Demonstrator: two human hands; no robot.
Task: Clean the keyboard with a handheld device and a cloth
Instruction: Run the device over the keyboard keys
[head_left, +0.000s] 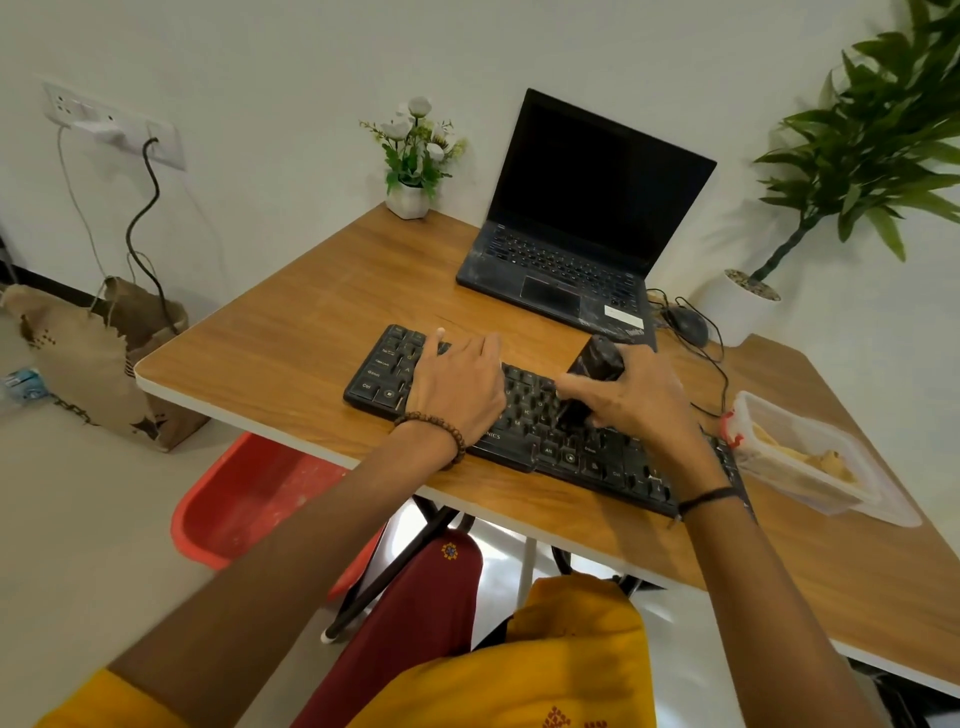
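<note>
Keyboard (524, 421) lies across table (311, 312), front centre. Left hand (457, 384) flat, fingers spread, pressing its 9 o'clock end. Right hand (628, 395) grip clamped on black handheld device (589, 384), nose down on middle keys.

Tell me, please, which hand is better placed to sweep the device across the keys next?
Probably the right hand: its grip holds the black handheld device tip-down on the keyboard, while the left hand lies flat, steadying the left end.

1 desk (322, 322) carries 1 keyboard (524, 431), 1 laptop (582, 223), 1 mouse (688, 325), 1 flower pot (410, 200) and 1 plastic container (810, 457); 2 hands, 1 handheld device (592, 379).
</note>
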